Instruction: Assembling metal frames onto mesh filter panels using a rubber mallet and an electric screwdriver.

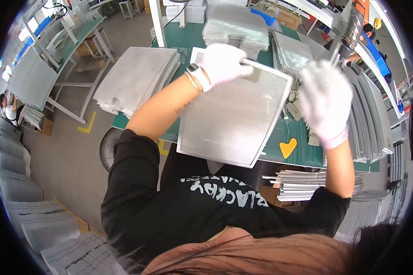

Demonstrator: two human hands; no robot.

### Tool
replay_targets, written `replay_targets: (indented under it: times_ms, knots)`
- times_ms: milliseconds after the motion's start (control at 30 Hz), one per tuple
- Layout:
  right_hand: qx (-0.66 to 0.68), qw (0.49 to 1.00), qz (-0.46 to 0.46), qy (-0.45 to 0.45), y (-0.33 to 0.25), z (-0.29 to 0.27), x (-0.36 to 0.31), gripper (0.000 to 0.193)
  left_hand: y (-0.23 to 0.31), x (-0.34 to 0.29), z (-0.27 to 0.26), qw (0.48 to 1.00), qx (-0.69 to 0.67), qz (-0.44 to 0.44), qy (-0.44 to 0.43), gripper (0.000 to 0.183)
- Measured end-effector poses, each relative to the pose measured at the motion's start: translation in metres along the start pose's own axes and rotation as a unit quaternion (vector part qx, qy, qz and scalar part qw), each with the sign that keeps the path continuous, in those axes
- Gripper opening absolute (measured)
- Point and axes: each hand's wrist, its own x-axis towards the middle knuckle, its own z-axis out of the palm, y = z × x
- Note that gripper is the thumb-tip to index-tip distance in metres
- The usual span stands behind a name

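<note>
A flat silvery mesh panel [234,114] with a thin pale frame lies tilted before me, its near edge jutting past the green table toward my body. My left hand [226,63], in a white glove, closes on the panel's far edge. To the right of the panel, my white-gloved right hand [326,101] is raised and smeared by motion, so its fingers cannot be made out. Just beyond it hangs a dark power screwdriver [353,27] with an orange top. Small metal brackets [294,110] lie between the panel and my right hand, partly hidden.
Stacks of mesh sheets stand at the left [135,75] and far side [236,27] of the green table [270,153]. A yellow heart-shaped piece [287,148] lies near its front edge. Long frame parts [367,119] stand at right; pale strips [303,183] sit below.
</note>
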Motion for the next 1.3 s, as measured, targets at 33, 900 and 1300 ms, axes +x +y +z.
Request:
replay_targets:
  times_ms: [33, 900, 1300]
  knots:
    - [0.039, 0.999, -0.001, -0.034, -0.011, -0.003, -0.006, 0.046, 0.021, -0.004, -0.005, 1.0, -0.009, 0.029, -0.006, 0.039]
    - [0.32, 0.541, 0.695, 0.349, 0.258, -0.126, -0.36, 0.02, -0.166, -0.241, -0.051, 0.863, 0.197, -0.441, -0.147, 0.08]
    - [-0.185, 0.705, 0.684, -0.029, 0.232, -0.111, -0.327, 0.052, -0.183, -0.246, -0.037, 0.894, 0.112, -0.387, -0.198, 0.091]
